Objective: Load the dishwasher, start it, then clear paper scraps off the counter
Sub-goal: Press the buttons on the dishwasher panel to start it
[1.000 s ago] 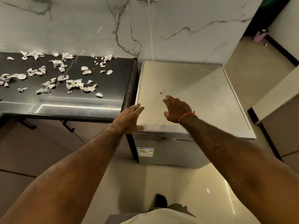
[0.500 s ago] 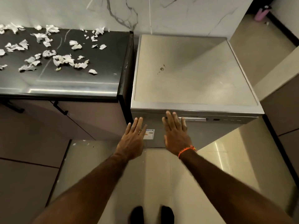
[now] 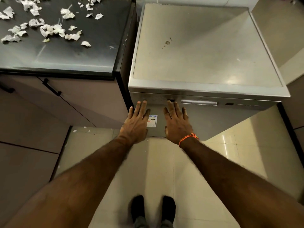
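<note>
A silver freestanding dishwasher (image 3: 205,51) stands to the right of a dark counter (image 3: 92,51), its door closed. Its control strip and handle (image 3: 199,102) run along the top of the door. My left hand (image 3: 136,124) and my right hand (image 3: 177,122), with an orange thread at the wrist, are held flat with fingers spread in front of the door's upper left part, fingertips just below the control strip. Neither hand holds anything. Whether the palms touch the door I cannot tell. Several white paper scraps (image 3: 51,30) lie scattered on the counter's far left.
A label sticker (image 3: 152,120) sits on the door between my hands. Cabinet doors with black handles (image 3: 51,88) are under the counter. Pale floor tiles (image 3: 164,170) lie in front, with my two feet (image 3: 153,208) at the bottom. A wall corner (image 3: 294,71) is at the right.
Both hands came down from the dishwasher's top to the front of its door. The view has tilted downward and closer, and the hands have risen slightly toward the control strip.
</note>
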Demonstrator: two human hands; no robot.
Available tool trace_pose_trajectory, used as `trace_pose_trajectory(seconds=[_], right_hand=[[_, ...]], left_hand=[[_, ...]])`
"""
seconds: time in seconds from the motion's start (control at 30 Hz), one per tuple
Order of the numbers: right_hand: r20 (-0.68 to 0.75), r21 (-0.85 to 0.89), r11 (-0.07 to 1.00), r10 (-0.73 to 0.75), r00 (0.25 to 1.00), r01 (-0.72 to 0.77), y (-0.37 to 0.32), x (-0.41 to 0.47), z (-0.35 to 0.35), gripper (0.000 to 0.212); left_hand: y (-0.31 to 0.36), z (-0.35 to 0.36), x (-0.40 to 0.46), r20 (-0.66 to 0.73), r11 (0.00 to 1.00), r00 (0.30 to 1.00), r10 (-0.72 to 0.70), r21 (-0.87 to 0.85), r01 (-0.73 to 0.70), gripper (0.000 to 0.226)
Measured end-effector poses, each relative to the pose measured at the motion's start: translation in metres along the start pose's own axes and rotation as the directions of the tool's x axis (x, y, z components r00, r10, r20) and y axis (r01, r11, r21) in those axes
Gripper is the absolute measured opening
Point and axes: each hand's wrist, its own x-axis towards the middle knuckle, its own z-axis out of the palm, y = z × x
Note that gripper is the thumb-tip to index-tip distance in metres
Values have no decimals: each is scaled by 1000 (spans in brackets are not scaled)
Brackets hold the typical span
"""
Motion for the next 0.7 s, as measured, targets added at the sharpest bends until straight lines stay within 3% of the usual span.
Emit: trace_pose_trajectory(seconds=[0.57, 0.7], right_hand=[[128, 109, 990, 72, 989, -86, 7, -6, 33, 84], [137, 228, 955, 161, 977, -189, 2, -2, 29, 81]], left_hand=[[2, 19, 8, -38, 999, 999, -32, 23, 33, 96], [1, 18, 7, -73, 999, 996, -44, 10, 45, 91]])
